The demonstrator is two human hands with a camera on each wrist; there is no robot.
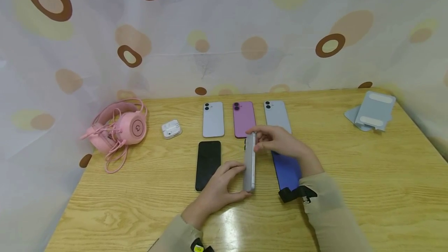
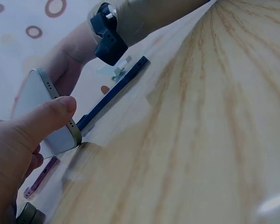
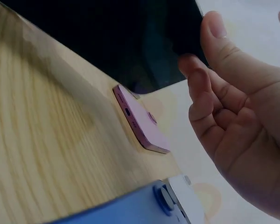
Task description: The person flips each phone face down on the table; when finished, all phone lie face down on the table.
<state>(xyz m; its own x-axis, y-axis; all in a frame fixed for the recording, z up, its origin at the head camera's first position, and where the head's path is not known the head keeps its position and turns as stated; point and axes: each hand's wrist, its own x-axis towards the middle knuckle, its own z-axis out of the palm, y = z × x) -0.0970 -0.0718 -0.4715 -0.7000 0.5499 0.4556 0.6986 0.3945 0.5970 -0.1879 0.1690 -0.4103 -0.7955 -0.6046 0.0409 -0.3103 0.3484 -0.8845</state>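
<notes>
Left hand pinches the near end of a silver slab phone, thumb on its near edge; right hand grips the far end. The phone stands on one long edge at the centre of the pale wooden table, between a black-screened phone at left and a dark blue phone at right. Risk, as a judgement: a slackened pinch could tip it flat onto either neighbour. No brand or writing is legible.

No readable text, label or number shows anywhere.
</notes>
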